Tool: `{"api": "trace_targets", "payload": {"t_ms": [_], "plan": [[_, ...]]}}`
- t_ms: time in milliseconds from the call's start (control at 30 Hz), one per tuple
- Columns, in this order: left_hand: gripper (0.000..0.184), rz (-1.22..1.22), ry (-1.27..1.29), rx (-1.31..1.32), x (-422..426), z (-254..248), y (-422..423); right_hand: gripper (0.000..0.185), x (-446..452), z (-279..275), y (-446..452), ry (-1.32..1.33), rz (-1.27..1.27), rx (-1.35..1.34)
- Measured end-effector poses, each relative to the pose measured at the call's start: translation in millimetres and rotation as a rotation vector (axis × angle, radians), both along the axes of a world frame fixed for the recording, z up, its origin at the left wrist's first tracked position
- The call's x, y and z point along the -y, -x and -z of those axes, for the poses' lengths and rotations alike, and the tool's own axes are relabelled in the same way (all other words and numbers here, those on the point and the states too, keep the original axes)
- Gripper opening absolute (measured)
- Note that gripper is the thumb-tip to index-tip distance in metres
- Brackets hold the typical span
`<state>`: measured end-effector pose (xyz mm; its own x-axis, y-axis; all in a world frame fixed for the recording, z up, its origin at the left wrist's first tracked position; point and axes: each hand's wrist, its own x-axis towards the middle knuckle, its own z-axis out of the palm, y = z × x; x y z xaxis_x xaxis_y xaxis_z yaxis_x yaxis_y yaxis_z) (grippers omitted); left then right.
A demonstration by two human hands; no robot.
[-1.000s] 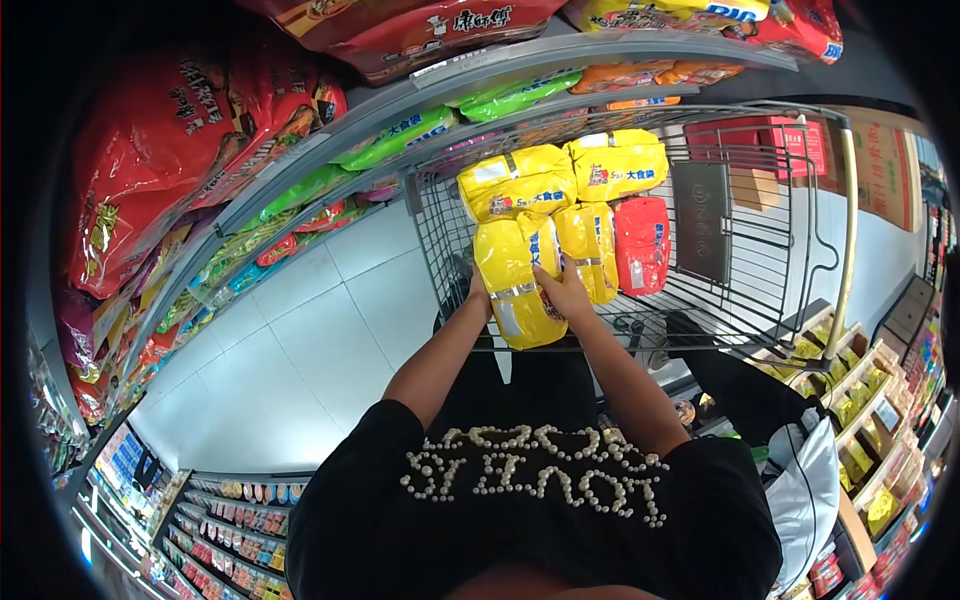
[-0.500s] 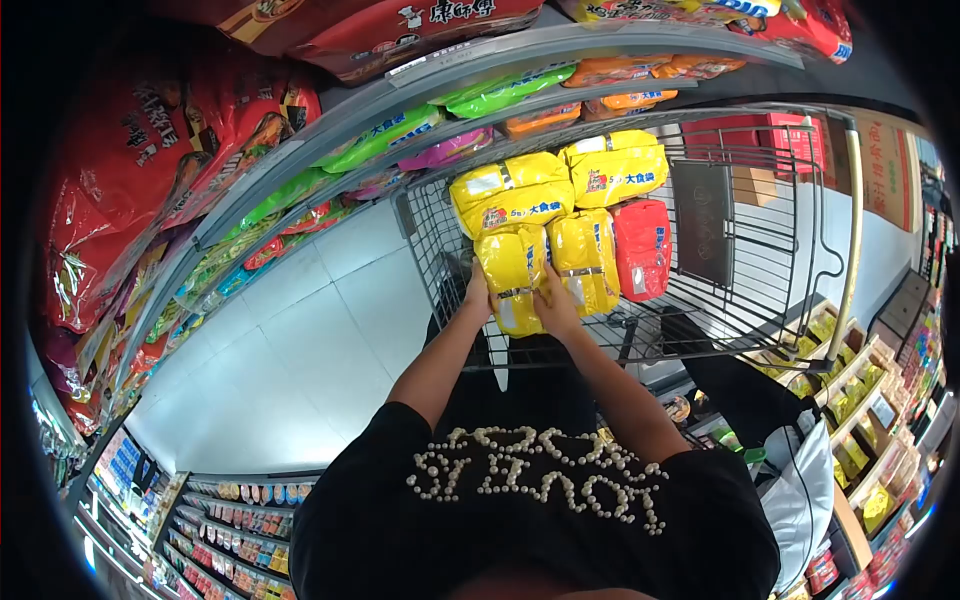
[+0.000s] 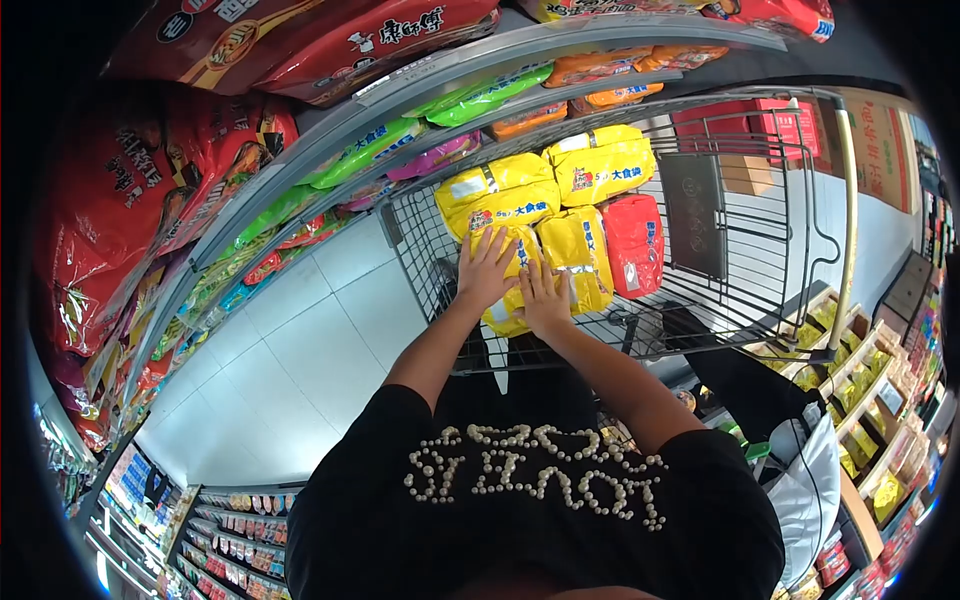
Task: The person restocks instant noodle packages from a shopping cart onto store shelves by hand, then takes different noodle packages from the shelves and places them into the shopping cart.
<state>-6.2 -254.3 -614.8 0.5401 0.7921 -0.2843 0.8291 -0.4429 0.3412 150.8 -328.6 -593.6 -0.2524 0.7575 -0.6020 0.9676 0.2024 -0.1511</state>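
My left hand (image 3: 486, 268) lies flat on top of a yellow instant-noodle multipack (image 3: 500, 318), fingers spread and pointing away from me. Beside it, my right hand (image 3: 545, 302) rests with outstretched fingers on the same pack's right side, near its border with a neighbouring yellow pack (image 3: 583, 245). Two more yellow packs (image 3: 525, 205) form the row behind. To their right a red pack (image 3: 635, 250) of similar shape lies in the cart. All of them sit in the wire shopping cart (image 3: 420, 265); my hands cover much of the nearest pack.
Shelves (image 3: 385, 90) of green, orange and purple noodle packs curve along the cart's far side. Large red bags (image 3: 130, 190) hang over at the left. A box (image 3: 745, 175) stands beyond the cart's mesh, and snack racks (image 3: 865, 400) stand at the right.
Both hands have gone from gripping the nearest yellow pack's sides to lying open on top of it. The pack stays in the cart, and the view has shifted slightly.
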Motion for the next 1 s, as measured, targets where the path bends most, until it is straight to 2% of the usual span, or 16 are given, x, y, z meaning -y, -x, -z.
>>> {"api": "trace_targets", "payload": {"t_ms": [200, 267, 433, 533, 667, 700, 900, 1000], "plan": [[0.079, 0.009, 0.058, -0.029, -6, -6, 11, 0.067, 2, -9, -14, -0.011, 0.09, -0.148], [0.079, -0.002, 0.118, -0.013, -7, -9, 25, 0.065, -7, -42, -35, -0.08, 0.193, -0.203], [0.08, 0.001, 0.123, -0.072, -9, -14, 32, 0.079, -16, -80, -92, -0.067, 0.368, -0.014], [0.081, 0.0, 0.125, -0.087, -9, -16, 36, 0.077, -25, -71, -88, -0.149, 0.166, -0.099], [0.082, 0.027, 0.134, -0.13, -13, -27, 47, 0.063, -39, -55, -47, -0.262, -0.097, -0.257], [0.082, 0.036, 0.13, -0.137, -14, -29, 49, 0.061, -42, -52, -40, -0.237, -0.136, -0.19], [0.081, 0.099, 0.091, -0.112, -2, -36, 70, 0.062, -44, -25, -56, -0.12, 0.105, -0.019], [0.081, 0.156, 0.117, -0.125, 15, -41, 71, 0.06, -39, -18, -52, -0.065, 0.05, -0.017]]}}
